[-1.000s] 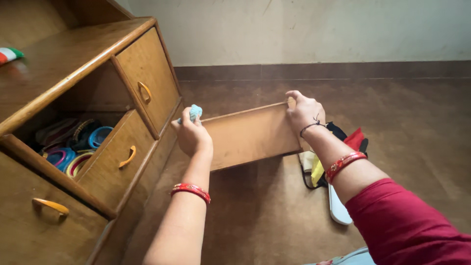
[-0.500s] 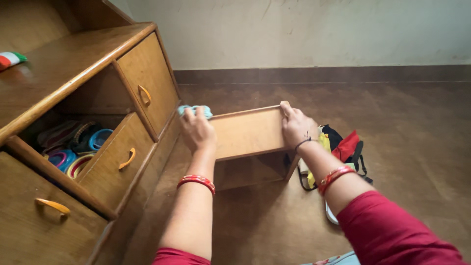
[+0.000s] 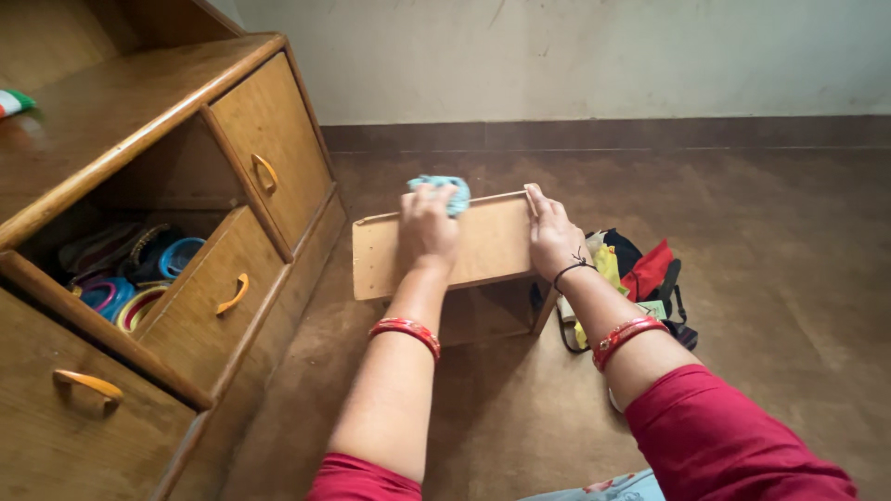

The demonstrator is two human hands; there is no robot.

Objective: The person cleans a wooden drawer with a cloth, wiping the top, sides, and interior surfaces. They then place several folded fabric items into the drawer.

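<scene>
A removed wooden drawer [image 3: 483, 246] stands upside down on the brown floor, its flat underside facing up. My left hand [image 3: 429, 227] presses a light blue cloth [image 3: 444, 190] against the far edge of that underside. My right hand [image 3: 552, 237] lies flat on the drawer's right end, fingers over the far edge, steadying it. Both wrists carry red bangles, and the right wrist also has a black thread.
A wooden chest of drawers [image 3: 139, 121] stands at the left with an empty drawer slot. The drawer [image 3: 218, 297] below it is part open and shows coloured bangles [image 3: 139, 292]. A pile of red, yellow and black cloth items [image 3: 640, 274] lies right of the drawer.
The drawer was tipped over and set down on the floor. My left hand slid with the cloth from the drawer's left end towards the middle of its far edge.
</scene>
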